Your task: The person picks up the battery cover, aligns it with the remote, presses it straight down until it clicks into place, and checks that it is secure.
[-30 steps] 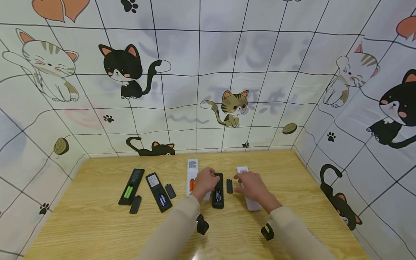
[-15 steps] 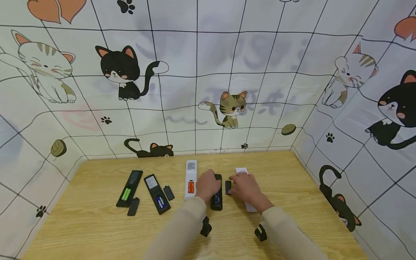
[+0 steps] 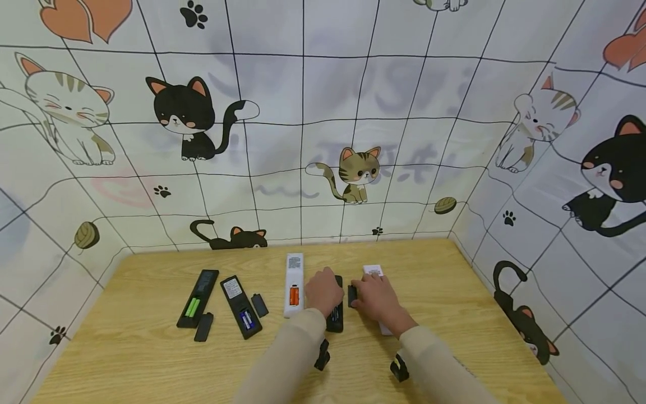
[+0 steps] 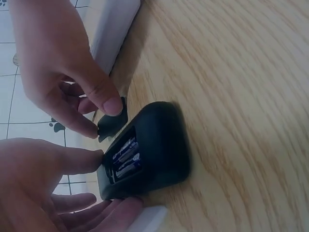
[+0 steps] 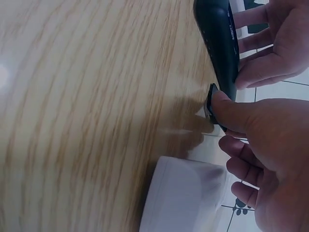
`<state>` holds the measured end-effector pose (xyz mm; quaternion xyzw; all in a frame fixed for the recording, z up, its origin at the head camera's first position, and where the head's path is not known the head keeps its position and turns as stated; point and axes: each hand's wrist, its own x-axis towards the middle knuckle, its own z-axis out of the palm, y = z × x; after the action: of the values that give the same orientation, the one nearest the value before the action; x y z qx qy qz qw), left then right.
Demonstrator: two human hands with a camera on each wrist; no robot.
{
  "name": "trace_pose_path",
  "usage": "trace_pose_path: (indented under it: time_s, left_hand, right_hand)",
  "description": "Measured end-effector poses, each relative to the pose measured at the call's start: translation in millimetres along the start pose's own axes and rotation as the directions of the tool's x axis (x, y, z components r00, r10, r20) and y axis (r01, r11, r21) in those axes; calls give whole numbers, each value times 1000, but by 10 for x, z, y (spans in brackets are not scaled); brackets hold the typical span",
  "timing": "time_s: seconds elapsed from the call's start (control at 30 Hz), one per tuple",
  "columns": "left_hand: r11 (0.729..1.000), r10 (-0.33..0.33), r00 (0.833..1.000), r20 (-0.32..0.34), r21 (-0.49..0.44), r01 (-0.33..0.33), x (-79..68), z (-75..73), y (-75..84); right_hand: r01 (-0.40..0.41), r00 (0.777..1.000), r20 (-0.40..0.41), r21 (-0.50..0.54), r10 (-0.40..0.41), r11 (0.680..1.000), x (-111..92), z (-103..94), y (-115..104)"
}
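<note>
Thumb and fingers of left hand (image 3: 323,292) are gripping far part of black remote (image 4: 164,140), lying back-up on table (image 3: 151,365), blue batteries (image 4: 127,158) showing in uncovered compartment. Right hand (image 3: 374,297) is pinching black cover (image 4: 113,120) between thumb and fingers, holding it tilted just beside remote. White remote (image 3: 373,270) is lying partly beneath right hand. Left of both hands, another white remote (image 3: 294,273) is showing orange batteries (image 3: 294,295). Farther left, two more black remotes (image 3: 235,303) are lying open, one showing green batteries (image 3: 192,307), one blue, each with detached cover (image 3: 259,305) just beside it.

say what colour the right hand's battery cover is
The battery cover looks black, clearest in the left wrist view.
</note>
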<state>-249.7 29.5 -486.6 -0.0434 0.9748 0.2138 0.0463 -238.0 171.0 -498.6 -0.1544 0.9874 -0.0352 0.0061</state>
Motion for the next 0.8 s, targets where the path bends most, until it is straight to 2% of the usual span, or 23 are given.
trace_pose_path:
  time_s: [0.2,0.43,0.8]
  left_hand:
    - [1000,17,999,-41,-5,-17,-25,2,30]
    - [999,22,998,-56,-33,-24,-78,-28,66]
    - [995,2,996,-86,-100,-10,-60,20,76]
  right_hand:
    - [0,1000,-12,-35,0,999,16,63,-4]
    - [-10,1000,-7,-40,9,999,27,60,-17]
    - [-49,998,-31,16,49,999,30,23,-19]
